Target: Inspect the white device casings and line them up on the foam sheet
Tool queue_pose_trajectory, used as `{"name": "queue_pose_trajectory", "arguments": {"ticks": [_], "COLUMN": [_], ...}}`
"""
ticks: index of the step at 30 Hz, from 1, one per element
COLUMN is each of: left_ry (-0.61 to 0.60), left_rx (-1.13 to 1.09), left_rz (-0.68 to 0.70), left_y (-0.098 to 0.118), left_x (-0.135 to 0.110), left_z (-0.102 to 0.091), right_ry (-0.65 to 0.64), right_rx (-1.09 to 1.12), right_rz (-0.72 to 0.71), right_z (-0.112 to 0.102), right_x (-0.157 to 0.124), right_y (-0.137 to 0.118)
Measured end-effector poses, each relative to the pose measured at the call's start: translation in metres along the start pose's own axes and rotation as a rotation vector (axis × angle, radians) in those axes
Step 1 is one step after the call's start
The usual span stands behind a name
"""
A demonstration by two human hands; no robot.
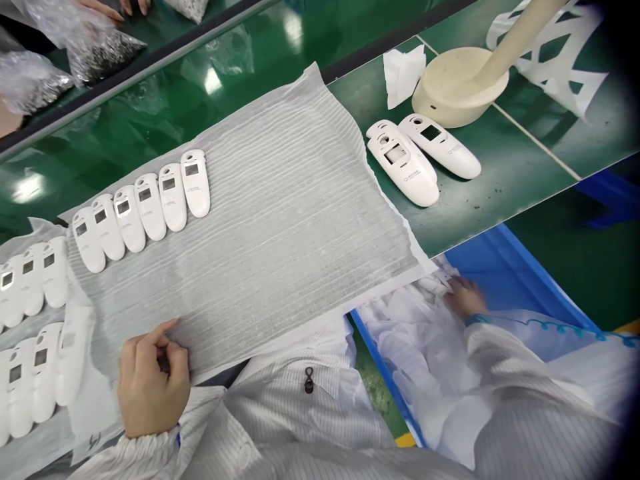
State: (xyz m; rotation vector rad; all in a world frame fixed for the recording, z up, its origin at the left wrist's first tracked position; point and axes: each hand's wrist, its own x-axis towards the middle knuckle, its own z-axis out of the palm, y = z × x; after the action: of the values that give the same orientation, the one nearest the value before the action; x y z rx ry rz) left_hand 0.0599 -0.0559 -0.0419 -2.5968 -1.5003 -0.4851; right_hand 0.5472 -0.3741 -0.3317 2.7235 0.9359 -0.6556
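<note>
My left hand [153,380] rests near the front edge of a white foam sheet [280,233]. Its index finger points out, the other fingers bend loosely, and nothing shows in it. My right hand [465,298] reaches into a blue bin [505,273] on the right, at white crumpled bags or sheets [405,333]; motion blurs it and its fingertips are unclear. A row of several white handheld thermometer-like devices [151,207] with small screens lies on the sheet's far left. White shells [407,167] of the same shape lie on the green table beyond the sheet's right edge.
A cream round stand base [457,87] with a slanted post sits at the back right, near a white cut-out sheet [555,60]. More devices [33,277] lie at far left. Across a green conveyor [165,100] are bags of small parts [100,50] and another person's hands.
</note>
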Motion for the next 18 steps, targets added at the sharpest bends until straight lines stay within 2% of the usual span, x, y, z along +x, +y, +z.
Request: {"name": "queue_pose_trajectory", "arguments": {"ticks": [3,6,12,18], "left_ry": [0.008,0.015,0.022,0.039], "left_rx": [0.003,0.003,-0.009,0.0], "left_rz": [-0.003,0.022,0.024,-0.039], "left_y": [-0.002,-0.003,-0.004,-0.006], "left_x": [-0.001,-0.001,-0.001,-0.004], "left_z": [0.002,0.002,0.002,0.007], "right_ry": [-0.018,-0.009,0.045,0.003], "right_rx": [-0.066,-0.116,-0.123,-0.085], "right_rz": [-0.086,-0.101,0.029,0.23], "right_z": [-0.003,-0.004,0.003,0.007], "right_x": [0.008,0.014,0.004,-0.024], "right_y": [-0.004,-0.016,-0.035,-0.023]}}
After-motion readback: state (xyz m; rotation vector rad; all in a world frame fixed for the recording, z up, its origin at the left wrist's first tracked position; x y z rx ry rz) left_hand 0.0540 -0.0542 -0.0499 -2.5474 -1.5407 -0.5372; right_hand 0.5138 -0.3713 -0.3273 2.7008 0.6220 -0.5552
